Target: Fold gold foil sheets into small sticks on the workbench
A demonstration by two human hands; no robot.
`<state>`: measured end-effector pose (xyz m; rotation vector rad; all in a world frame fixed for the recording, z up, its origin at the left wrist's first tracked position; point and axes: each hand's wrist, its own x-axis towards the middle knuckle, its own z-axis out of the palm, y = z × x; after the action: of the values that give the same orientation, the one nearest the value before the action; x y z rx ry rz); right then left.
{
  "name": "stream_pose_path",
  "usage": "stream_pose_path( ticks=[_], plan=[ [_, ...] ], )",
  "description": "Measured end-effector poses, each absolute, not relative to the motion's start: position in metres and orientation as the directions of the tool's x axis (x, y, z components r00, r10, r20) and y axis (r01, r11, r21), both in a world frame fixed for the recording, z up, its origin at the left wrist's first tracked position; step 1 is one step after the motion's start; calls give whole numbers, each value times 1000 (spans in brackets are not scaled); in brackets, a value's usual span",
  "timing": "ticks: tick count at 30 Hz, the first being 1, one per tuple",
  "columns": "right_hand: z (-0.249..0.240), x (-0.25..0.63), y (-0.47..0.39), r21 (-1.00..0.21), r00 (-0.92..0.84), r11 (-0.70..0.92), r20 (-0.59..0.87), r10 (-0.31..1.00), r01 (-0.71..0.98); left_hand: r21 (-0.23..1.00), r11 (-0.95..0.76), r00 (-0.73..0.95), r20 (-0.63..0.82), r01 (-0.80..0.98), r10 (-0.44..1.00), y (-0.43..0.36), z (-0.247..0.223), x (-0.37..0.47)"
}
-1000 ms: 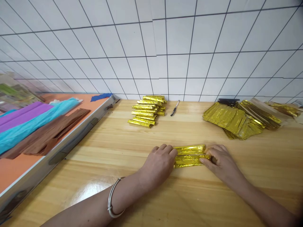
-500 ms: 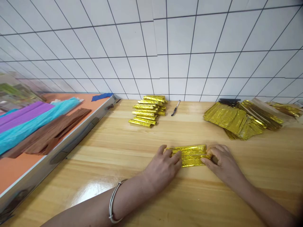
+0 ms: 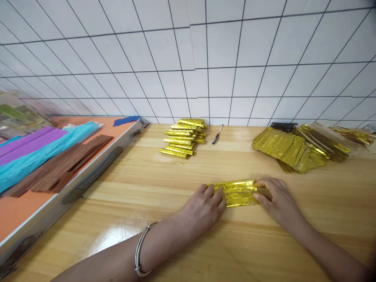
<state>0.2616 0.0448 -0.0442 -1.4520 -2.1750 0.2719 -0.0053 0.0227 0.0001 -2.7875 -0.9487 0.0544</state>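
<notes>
A creased piece of shiny gold foil (image 3: 240, 192) lies flat on the wooden table, marked by several lengthwise folds. My left hand (image 3: 207, 203) presses on its left end with curled fingers, covering that end. At the right end, my right hand (image 3: 274, 196) has its thumb and index finger on the short edge of the foil. Beyond my hands is a pile of narrow folded gold foil strips (image 3: 183, 137). Farther right lies a spread stack of flat gold foil sheets (image 3: 288, 147).
A pen (image 3: 217, 134) lies by the strip pile. On the left stands an orange-topped tray (image 3: 96, 124) with a raised side, bearing brown crepe paper (image 3: 70, 162), turquoise paper (image 3: 58, 145) and purple paper (image 3: 32, 143). A white tiled wall (image 3: 188, 51) closes off the back.
My right thumb and fingers have shifted slightly outward at the foil's right end, showing more of its edge. My left fingers have drawn in a little. The piles have not moved.
</notes>
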Motion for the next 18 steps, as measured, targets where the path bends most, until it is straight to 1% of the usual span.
stream_pose_path(
  ticks=[11, 15, 18],
  plan=[
    [-42, 264, 47, -404, -324, 409, 264, 908, 818, -184, -786, 801, 20, 591, 598, 21, -2, -5],
    [-42, 261, 45, -376, -322, 429, 315, 893, 821, -169, -786, 799, 13, 594, 601, 21, -1, -5],
    [-42, 260, 45, -311, -395, 501, 345, 851, 808, -162, -786, 797, 14, 597, 603, 22, -1, -4]
  ],
)
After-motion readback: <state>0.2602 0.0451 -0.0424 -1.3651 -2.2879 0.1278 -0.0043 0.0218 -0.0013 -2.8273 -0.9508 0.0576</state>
